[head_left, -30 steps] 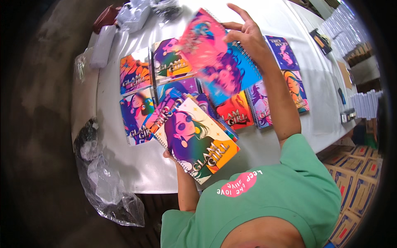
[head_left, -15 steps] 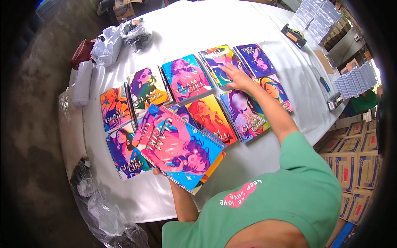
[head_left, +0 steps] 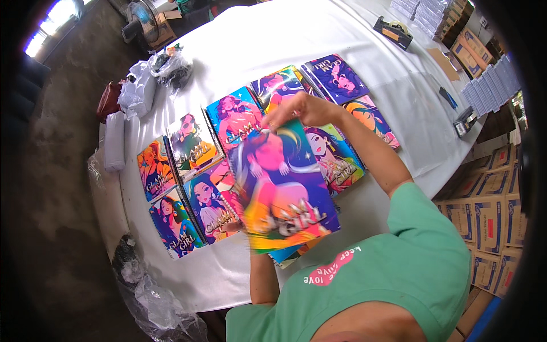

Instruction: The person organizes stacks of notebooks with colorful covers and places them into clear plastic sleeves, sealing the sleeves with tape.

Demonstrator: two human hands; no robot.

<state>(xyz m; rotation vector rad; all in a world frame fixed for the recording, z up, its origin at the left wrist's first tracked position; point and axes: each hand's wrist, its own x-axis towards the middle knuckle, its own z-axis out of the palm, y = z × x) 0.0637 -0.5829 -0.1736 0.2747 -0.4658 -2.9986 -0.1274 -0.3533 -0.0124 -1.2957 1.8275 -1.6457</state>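
My right hand point(head_left: 301, 109) pinches the top edge of a purple spiral notebook point(head_left: 290, 182), its cover blurred by motion. This notebook hangs over a small stack of notebooks point(head_left: 290, 255), which shows only as blue and orange edges beneath it. At the stack's left side, a few fingers of my left hand point(head_left: 233, 227) stick out; the rest is hidden under the notebooks. More notebooks lie in two rows on the table, among them a pink-and-blue one point(head_left: 232, 111), a dark purple one point(head_left: 337, 78) and one with a long-haired figure point(head_left: 209, 202).
The white-covered table point(head_left: 228, 48) carries plastic bags point(head_left: 138, 91) and a white roll point(head_left: 114, 139) at left. A tape dispenser point(head_left: 393, 33), a stapler point(head_left: 465, 121) and booklet stacks point(head_left: 493, 85) stand at right. Cartons point(head_left: 487, 222) are piled beyond the right edge.
My right hand, spread over the far row before, has come nearer and now grips a notebook. That notebook covers most of the stack over my left hand. The view has shifted slightly.
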